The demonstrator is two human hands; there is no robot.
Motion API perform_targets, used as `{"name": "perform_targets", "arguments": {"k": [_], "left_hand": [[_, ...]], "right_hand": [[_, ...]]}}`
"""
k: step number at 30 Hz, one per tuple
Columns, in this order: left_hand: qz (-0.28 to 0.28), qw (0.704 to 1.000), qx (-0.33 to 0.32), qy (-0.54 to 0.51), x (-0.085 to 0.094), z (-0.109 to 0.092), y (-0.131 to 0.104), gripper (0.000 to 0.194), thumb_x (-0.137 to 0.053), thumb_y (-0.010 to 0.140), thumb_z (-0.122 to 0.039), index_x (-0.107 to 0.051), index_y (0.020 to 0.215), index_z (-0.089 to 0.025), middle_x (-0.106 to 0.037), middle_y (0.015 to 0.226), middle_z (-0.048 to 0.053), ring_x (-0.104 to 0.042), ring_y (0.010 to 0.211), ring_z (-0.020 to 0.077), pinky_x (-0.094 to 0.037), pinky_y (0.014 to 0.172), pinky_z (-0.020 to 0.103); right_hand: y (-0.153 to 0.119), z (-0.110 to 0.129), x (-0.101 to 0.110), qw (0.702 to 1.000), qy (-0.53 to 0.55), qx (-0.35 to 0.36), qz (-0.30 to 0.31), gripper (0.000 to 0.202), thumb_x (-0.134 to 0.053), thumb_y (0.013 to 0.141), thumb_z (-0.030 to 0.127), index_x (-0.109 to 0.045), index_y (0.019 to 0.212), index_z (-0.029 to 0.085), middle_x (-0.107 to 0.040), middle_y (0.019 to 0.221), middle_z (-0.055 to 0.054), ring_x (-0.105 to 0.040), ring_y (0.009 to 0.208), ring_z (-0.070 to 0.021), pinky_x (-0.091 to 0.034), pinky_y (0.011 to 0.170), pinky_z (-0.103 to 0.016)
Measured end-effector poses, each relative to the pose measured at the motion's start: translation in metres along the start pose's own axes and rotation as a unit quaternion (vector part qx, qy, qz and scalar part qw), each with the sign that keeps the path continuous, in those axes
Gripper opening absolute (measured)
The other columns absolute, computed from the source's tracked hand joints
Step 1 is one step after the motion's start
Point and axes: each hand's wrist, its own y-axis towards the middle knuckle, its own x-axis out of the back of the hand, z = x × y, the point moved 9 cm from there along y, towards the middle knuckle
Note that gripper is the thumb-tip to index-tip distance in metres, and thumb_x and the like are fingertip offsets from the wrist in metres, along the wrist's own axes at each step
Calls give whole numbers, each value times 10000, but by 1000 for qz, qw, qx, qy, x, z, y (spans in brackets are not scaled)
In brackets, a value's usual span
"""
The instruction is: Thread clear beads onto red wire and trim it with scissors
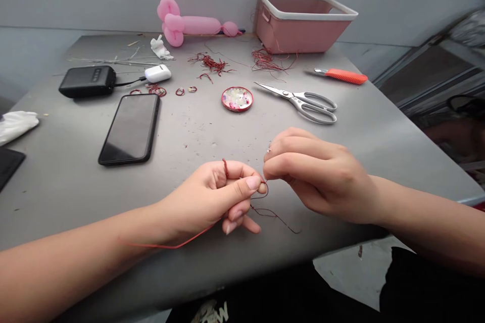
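Observation:
My left hand pinches a thin dark red cord between thumb and forefinger. A braided red cord ring sits around that forefinger. One red strand trails back along my left forearm, and a dark looped end hangs below the fingers to the right. My right hand is closed just right of the left fingertips, its thumb and forefinger pinched where the cord runs up to them. The fingers hide the exact grip. Beyond the hands lies a small round dish of pale and pink beads.
Grey-handled scissors and an orange cutter lie to the right. A black phone, a power bank and a white case are left. Behind are cord piles, a pink balloon and a pink basket.

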Motion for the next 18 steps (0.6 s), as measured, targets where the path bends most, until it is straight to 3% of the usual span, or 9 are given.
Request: {"name": "perform_targets", "arguments": {"k": [4,7,14,18], "left_hand": [[46,998,41,3,-8,7,-3,211,-704,837,-346,-605,796,-164,-443,427,-122,-367,358,18,-595,660,265],[58,996,60,17,-12,9,-4,206,-718,816,-333,-598,782,-169,-448,411,-122,-374,350,22,-591,663,261],[46,996,60,48,-12,4,-4,253,-747,771,-372,-595,774,-169,-455,396,-123,-396,336,32,-583,661,278],[34,996,60,56,-11,3,-4,272,-754,762,-388,-589,759,-171,-461,394,-118,-402,334,35,-582,674,289]], "right_hand": [[-2,15,4,996,-42,83,-13,256,-362,958,94,-580,885,207,-609,788,-57,-523,750,-168,-517,726,-326],[-3,24,6,990,-66,125,-14,206,-432,952,127,-586,852,221,-610,749,-45,-533,736,-170,-529,730,-321],[0,39,16,973,-148,165,-59,248,-599,890,130,-602,698,287,-597,618,25,-576,638,-144,-550,646,-271],[-1,42,16,966,-174,186,-51,211,-655,865,140,-642,714,287,-686,718,34,-641,731,-147,-561,665,-260]]}}
